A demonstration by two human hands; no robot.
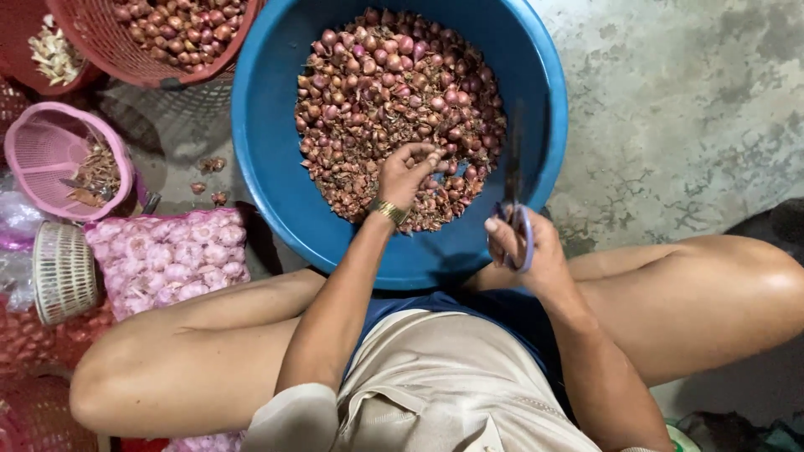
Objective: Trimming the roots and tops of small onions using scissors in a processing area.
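**Head view: one blue basin of shallots, two hands at work**

The head camera looks down on one large blue basin (276,167) set on a concrete floor (687,109) between the person's two bare knees. It holds a heap of small red shallots (394,92), far too many to count.

The left hand (408,174), with one gold-coloured watch (387,211) at its wrist, reaches into the heap; its fingers are curled down onto the shallots near the basin's near side, but whether they have closed on one bulb cannot be made out. The right hand (528,243) is closed around the purple handles of one pair of scissors (515,197), held above the basin's near rim with the dark blades pointing away from the body. The blades are blurred, so whether they stand apart or together is hard to tell.

To the left are two red baskets: one (109,50) with more shallots, cut off by the top edge, and another (21,50) at the corner, mostly out of frame. There is also one pink basket (42,155) holding scraps, one pink mesh bag (163,259) of pale peeled bulbs, and one small woven basket (63,272) on its side. The items at the lower edges are cut off and unclear.
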